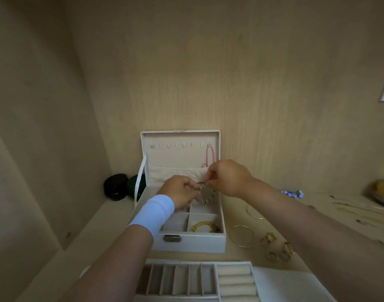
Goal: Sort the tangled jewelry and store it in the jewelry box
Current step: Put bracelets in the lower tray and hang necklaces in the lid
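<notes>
Beaded bracelet (pixel 205 200): pinched by fingers of left hand (pixel 179 191) and right hand (pixel 228 177), hanging between both, over jewelry box (pixel 193 241) rear-right compartment.

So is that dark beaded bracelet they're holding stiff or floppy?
Probably floppy: the beaded bracelet hangs in a loop between the left hand and right hand. Its round beads look smooth, so it may slip or roll a little.

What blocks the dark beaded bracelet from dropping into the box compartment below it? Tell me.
Nothing visible. The left hand and right hand hold the dark beaded bracelet over a bare rear compartment of the jewelry box; the yellow bracelet lies in the nearer one.
</notes>
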`<state>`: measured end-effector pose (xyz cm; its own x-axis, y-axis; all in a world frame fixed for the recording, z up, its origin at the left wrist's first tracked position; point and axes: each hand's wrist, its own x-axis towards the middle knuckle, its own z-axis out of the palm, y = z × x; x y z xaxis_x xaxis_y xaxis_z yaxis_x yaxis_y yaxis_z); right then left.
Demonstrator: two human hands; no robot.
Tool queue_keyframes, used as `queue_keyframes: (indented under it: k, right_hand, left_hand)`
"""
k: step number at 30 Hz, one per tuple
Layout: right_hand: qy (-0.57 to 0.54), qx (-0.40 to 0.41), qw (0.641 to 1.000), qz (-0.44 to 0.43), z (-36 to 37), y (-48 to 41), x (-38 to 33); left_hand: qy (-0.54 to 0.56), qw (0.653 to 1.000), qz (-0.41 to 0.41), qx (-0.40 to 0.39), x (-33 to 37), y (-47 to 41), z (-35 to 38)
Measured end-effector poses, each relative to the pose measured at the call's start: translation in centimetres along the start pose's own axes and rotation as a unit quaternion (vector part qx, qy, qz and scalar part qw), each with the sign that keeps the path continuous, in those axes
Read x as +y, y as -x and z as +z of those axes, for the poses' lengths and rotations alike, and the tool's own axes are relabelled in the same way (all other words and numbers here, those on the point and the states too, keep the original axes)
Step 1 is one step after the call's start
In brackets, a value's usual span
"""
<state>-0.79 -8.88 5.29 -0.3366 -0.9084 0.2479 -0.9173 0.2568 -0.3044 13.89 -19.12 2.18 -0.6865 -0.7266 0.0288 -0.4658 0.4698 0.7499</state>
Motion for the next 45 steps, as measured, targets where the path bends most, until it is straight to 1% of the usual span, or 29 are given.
queue_keyframes:
  k: [3,5,7,10,12,15,17,18,20,22,24,27,30,33,36,39,40,42,43,45]
  right_hand:
    - [0.085,-0.06,0.995,0.002,1.8,-0.4,-0.3]
    - [0.125,-0.085,0.989,-0.003,3.0,-0.6,-0.2]
    - [0.141,-0.094,0.986,-0.004,3.8,-0.8,0.0]
    - [0.123,-0.096,0.988,-0.005,3.8,-1.0,0.3]
    - [0.09,-0.08,0.993,-0.013,3.1,-0.6,0.7]
    - [0.034,-0.03,0.999,-0.021,1.5,0.7,1.6]
    - [0.023,-0.011,1.0,-0.016,0.4,2.1,2.5]
    - [0.032,-0.015,0.999,-0.011,0.1,2.8,2.9]
    - [0.085,-0.049,0.995,0.005,-0.4,4.5,3.8]
    - [0.141,-0.102,0.985,0.017,0.0,6.1,4.5]
    - [0.172,-0.138,0.975,0.021,0.8,7.5,4.9]
    - [0.194,-0.137,0.971,0.016,1.9,8.6,5.4]
    - [0.221,-0.111,0.969,0.008,2.1,8.9,5.5]
    - [0.245,-0.126,0.961,-0.003,2.2,9.0,5.3]
    - [0.245,-0.147,0.958,-0.006,2.1,9.2,5.4]
    - [0.177,-0.142,0.974,0.001,1.0,9.0,5.7]
    - [0.15,-0.13,0.98,0.003,0.5,8.8,5.7]
    - [0.104,-0.094,0.99,0.004,-0.7,8.2,5.5]
    - [0.081,-0.077,0.994,0.001,-1.3,7.9,5.1]
    - [0.022,-0.042,0.999,-0.002,-2.5,7.5,3.9]
  left_hand:
    - [-0.137,0.991,-0.001,-0.003,-0.3,0.2,0.4]
    - [-0.183,0.983,0.002,-0.017,-0.3,0.2,0.8]
    - [-0.21,0.977,0.013,-0.026,-0.2,0.2,1.0]
    - [-0.233,0.97,0.029,-0.065,-0.3,0.1,1.2]
    - [-0.242,0.966,0.031,-0.086,-0.4,0.1,1.3]
    - [-0.227,0.97,0.041,-0.073,-0.1,0.5,1.2]
    - [-0.219,0.972,0.072,-0.045,0.5,1.0,1.5]
    - [-0.21,0.973,0.092,-0.028,0.9,1.3,1.7]
    - [-0.182,0.975,0.129,-0.009,2.1,2.2,2.5]
    - [-0.172,0.973,0.155,-0.014,3.2,2.8,3.6]
    - [-0.197,0.962,0.189,-0.024,3.9,3.3,4.8]
    - [-0.253,0.943,0.214,-0.034,4.4,3.8,6.1]
    - [-0.305,0.929,0.206,-0.038,4.6,4.2,6.7]
    - [-0.331,0.922,0.197,-0.038,4.6,4.2,6.9]
    - [-0.328,0.926,0.185,-0.039,4.6,4.3,6.8]
    - [-0.307,0.933,0.182,-0.043,4.7,4.6,6.6]
    - [-0.277,0.943,0.177,-0.042,4.7,4.7,6.5]
    - [-0.167,0.974,0.148,-0.028,4.9,4.9,5.9]
    - [-0.114,0.984,0.133,-0.016,5.0,4.9,5.5]
    - [-0.037,0.993,0.115,0.005,5.0,5.0,4.3]
